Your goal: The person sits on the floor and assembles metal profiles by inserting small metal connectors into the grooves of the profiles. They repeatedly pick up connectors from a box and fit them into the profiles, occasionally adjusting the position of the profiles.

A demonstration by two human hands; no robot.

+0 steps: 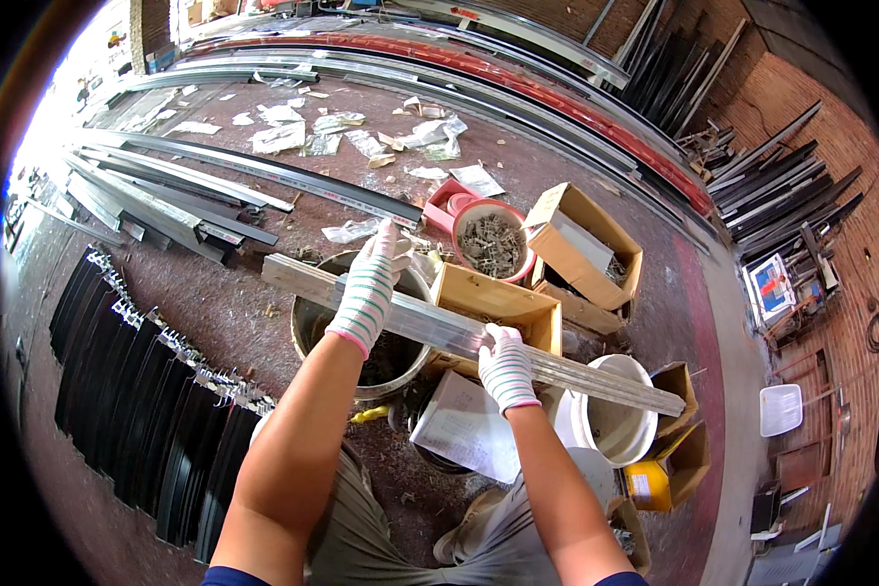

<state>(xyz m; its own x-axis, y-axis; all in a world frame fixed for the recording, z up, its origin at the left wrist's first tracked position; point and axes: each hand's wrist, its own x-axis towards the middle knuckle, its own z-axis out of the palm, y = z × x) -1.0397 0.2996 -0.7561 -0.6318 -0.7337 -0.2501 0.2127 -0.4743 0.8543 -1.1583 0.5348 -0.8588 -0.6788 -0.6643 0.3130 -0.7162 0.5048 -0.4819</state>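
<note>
A: Where were the long strips (439,330), and how were they held?
B: They lay crosswise in front of the person, above the grey bucket (371,393) and the open box (503,301), with the right end over the white bucket (578,425). The right hand (506,371) appeared to be gripping them near the middle. The left hand (366,293) lay over them, farther left, but whether its fingers closed underneath I could not tell.
A: What could have gone wrong from there?
B: In my opinion, the strips could have slid apart, because several seemed to be lying together and both ends reached well past the hands. A turn of the wrists could also have made the right end knock the white bucket.
A: Was there any writing to read?
B: Very little. The white paper (469,430) near the knees carried faint marks, too pale to read. The yellow box (661,479) had a white label (641,486) with small print, and the dark bar (361,195) on the floor (244,259) showed a printed strip. I could make out no brand with certainty.
</note>
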